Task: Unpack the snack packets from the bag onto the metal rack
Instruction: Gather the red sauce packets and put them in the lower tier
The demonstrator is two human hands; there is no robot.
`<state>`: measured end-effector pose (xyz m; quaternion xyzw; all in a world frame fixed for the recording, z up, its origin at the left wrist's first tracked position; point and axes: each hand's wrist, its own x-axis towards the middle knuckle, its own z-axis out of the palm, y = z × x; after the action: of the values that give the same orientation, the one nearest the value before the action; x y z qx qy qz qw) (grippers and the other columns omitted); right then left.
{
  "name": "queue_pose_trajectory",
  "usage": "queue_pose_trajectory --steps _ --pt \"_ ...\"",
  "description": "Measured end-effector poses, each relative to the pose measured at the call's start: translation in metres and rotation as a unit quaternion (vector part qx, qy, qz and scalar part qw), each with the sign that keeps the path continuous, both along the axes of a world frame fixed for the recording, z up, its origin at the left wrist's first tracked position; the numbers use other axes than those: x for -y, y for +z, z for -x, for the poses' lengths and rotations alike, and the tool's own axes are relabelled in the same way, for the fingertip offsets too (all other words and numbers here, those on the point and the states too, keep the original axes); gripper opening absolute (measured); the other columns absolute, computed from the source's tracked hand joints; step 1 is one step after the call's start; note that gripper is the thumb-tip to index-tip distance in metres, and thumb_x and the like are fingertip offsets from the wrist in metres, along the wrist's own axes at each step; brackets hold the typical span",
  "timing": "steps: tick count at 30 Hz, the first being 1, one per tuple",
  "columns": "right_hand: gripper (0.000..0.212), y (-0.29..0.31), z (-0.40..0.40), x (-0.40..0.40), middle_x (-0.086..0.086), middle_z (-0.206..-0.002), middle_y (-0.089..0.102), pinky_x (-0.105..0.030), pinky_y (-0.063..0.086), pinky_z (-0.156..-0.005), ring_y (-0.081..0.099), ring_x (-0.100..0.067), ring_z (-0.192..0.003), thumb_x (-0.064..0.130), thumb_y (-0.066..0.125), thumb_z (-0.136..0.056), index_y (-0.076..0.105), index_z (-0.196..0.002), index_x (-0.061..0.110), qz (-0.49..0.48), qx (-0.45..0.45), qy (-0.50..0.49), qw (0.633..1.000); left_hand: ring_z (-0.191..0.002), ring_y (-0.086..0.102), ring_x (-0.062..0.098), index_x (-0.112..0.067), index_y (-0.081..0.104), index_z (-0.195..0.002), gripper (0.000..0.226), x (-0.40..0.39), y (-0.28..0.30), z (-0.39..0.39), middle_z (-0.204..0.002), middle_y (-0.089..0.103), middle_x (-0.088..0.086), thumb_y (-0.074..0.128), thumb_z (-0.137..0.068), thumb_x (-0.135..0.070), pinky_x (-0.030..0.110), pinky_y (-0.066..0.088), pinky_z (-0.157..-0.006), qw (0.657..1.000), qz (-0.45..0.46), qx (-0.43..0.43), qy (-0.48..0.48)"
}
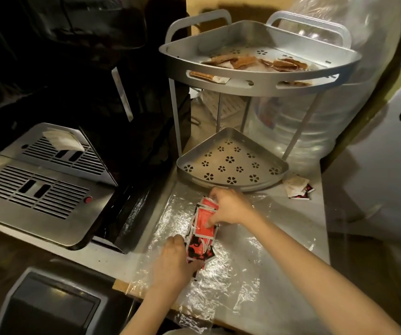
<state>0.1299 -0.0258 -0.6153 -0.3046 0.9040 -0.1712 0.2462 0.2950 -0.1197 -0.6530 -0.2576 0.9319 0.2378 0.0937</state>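
Observation:
A stack of red and black snack packets [200, 240] lies on a flattened clear plastic bag [231, 262] on the counter. My left hand [174, 259] grips the near end of the stack. My right hand [231, 209] holds the far end, fingers pinching the top red packets. Just beyond stands the two-tier metal corner rack [260, 88]. Its upper tray [291, 76] holds several brown packets [245, 62]. Its lower tray [189, 158], with flower-shaped holes, has nothing in it.
A black and steel coffee machine [37, 189] fills the left side, with a white packet [63, 140] on its grille. Two loose packets [296, 187] lie right of the lower tray. Large clear water bottles [315, 131] stand behind the rack. A dark bin [49, 303] sits at the lower left.

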Motion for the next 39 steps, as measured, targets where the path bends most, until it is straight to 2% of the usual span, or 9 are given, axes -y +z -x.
queue_pose_trajectory --steps 5,9,13,18,23,26,30,35,39 --pt "0.073 0.014 0.006 -0.016 0.004 -0.102 0.045 -0.031 0.030 -0.079 0.035 -0.015 -0.099 0.052 0.080 -0.051 0.051 -0.112 0.024 0.009 -0.007 0.021 1.000 -0.075 0.053 0.010 -0.020 0.033 -0.098 0.045 -0.004 0.002 -0.002 -0.101 0.062 0.000 0.070 -0.076 -0.036 0.013 0.044 -0.057 0.998 -0.039 -0.043 -0.015" --pt "0.060 0.025 0.006 -0.030 0.006 -0.100 0.056 -0.016 0.041 -0.063 0.055 -0.009 -0.084 0.035 0.084 -0.057 0.048 -0.104 0.022 0.054 0.091 0.011 0.994 -0.060 0.055 0.003 -0.021 0.033 -0.092 0.042 -0.003 0.009 -0.001 -0.083 0.057 -0.009 0.071 -0.076 -0.025 0.012 0.042 -0.042 0.990 -0.115 -0.073 -0.021" --pt "0.063 0.039 0.013 -0.045 0.002 -0.102 0.068 -0.027 0.054 -0.082 0.066 -0.010 -0.087 0.026 0.085 -0.058 0.054 -0.110 0.012 0.104 0.180 -0.058 0.976 -0.054 0.060 -0.005 -0.017 0.051 -0.090 0.033 0.012 0.031 0.010 -0.076 0.063 -0.008 0.077 -0.070 -0.017 0.010 0.045 -0.047 0.962 -0.261 -0.075 -0.002" --pt "0.028 0.057 0.021 -0.063 -0.003 -0.089 0.073 -0.023 0.048 -0.066 0.063 -0.012 -0.075 0.026 0.081 -0.063 0.068 -0.086 0.016 0.134 0.297 -0.129 0.937 -0.071 0.068 0.015 -0.012 0.068 -0.083 0.035 0.044 0.078 0.037 -0.077 0.074 0.002 0.085 -0.058 -0.029 0.019 0.051 -0.065 0.908 -0.412 -0.056 -0.053" --pt "0.062 0.066 0.024 -0.080 -0.015 -0.110 0.068 -0.038 0.041 -0.100 0.058 -0.029 -0.109 0.021 0.081 -0.051 0.063 -0.109 0.005 0.265 0.390 -0.314 0.824 -0.084 0.069 0.024 -0.013 0.073 -0.094 0.050 0.057 0.090 0.064 -0.090 0.074 0.010 0.062 -0.067 -0.054 0.034 0.056 -0.069 0.758 -0.638 -0.129 0.040" --pt "0.056 0.070 0.019 -0.085 -0.017 -0.111 0.068 -0.044 0.052 -0.092 0.065 -0.029 -0.103 0.017 0.079 -0.064 0.059 -0.114 0.003 0.299 0.354 -0.343 0.817 -0.093 0.069 0.030 -0.010 0.070 -0.102 0.066 0.054 0.087 0.074 -0.104 0.071 0.015 0.075 -0.057 -0.058 0.041 0.058 -0.068 0.669 -0.731 -0.124 0.055" --pt "0.073 0.065 0.012 -0.093 -0.010 -0.099 0.073 -0.035 0.059 -0.071 0.070 -0.023 -0.085 0.024 0.086 -0.045 0.060 -0.112 0.007 0.344 0.366 -0.320 0.803 -0.083 0.070 0.022 -0.015 0.069 -0.102 0.057 0.034 0.087 0.088 -0.095 0.074 0.008 0.082 -0.054 -0.044 0.033 0.058 -0.072 0.747 -0.661 -0.068 0.006" --pt "0.047 0.056 0.002 -0.106 -0.007 -0.103 0.073 -0.039 0.057 -0.077 0.067 -0.023 -0.093 0.008 0.081 -0.063 0.067 -0.107 0.012 0.273 0.385 -0.217 0.854 -0.082 0.069 0.025 -0.002 0.065 -0.106 0.043 0.011 0.083 0.094 -0.102 0.070 0.019 0.073 -0.064 -0.005 0.034 0.057 -0.074 0.797 -0.603 -0.024 -0.040" --pt "0.035 0.051 -0.001 -0.108 -0.006 -0.094 0.075 -0.044 0.060 -0.069 0.071 -0.021 -0.086 -0.004 0.076 -0.065 0.071 -0.093 0.015 0.313 0.407 -0.256 0.819 -0.075 0.070 0.021 0.000 0.063 -0.107 0.041 0.006 0.091 0.104 -0.098 0.071 0.017 0.074 -0.069 -0.010 0.034 0.058 -0.071 0.836 -0.543 -0.016 -0.079"
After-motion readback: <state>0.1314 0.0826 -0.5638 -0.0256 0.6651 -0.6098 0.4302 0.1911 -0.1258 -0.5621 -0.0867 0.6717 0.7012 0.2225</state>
